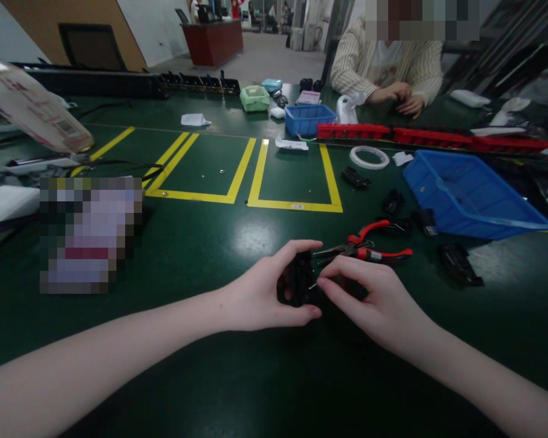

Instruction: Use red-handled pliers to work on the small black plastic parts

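Note:
My left hand (274,289) is closed round a small black plastic part (301,277), thumb below it and forefinger above. Close to its right side, my right hand (365,289) pinches a thin, shiny metal pin (313,286) between thumb and forefinger. The pin's tip points at the part; whether it is inside cannot be made out. Just beyond my hands lie pliers (351,248) with red handles, their jaws toward the left. More black plastic parts (459,264) lie to the right of the pliers.
A blue bin (475,194) stands at the right, with a white tape roll (369,157) nearby. Yellow tape (296,207) marks rectangles on the green table. A blurred-out box (91,237) lies left. Across the table sits a person (388,67), hands together. Red strips (429,137) lie farther back.

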`<action>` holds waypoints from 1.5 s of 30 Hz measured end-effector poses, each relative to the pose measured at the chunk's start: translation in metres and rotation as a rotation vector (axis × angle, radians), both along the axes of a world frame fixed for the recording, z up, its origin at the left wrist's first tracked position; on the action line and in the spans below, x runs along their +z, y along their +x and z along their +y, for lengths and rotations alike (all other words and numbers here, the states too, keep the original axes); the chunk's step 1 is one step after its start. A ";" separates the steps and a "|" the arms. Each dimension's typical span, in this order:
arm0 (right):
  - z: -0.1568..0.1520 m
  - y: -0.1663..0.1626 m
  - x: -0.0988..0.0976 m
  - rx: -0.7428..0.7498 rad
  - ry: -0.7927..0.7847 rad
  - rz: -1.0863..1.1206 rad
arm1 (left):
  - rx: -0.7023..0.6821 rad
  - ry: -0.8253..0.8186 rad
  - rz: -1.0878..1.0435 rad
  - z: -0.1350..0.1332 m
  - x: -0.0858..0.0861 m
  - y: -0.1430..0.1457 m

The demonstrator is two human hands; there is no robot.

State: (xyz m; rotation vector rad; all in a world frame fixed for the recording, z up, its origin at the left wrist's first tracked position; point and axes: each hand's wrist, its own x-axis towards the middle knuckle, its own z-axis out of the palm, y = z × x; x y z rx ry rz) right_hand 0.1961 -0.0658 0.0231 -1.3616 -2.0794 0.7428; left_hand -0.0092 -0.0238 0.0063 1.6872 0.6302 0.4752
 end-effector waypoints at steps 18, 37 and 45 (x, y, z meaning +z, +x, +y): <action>-0.004 0.003 -0.001 0.115 0.572 -0.243 | 0.003 0.037 0.049 -0.002 0.002 0.002; 0.016 0.049 -0.003 0.091 0.590 -0.310 | -0.001 -0.190 -0.013 0.002 0.010 -0.005; 0.043 0.104 -0.038 0.034 0.528 -0.671 | -0.238 -0.381 -0.245 0.008 0.003 -0.011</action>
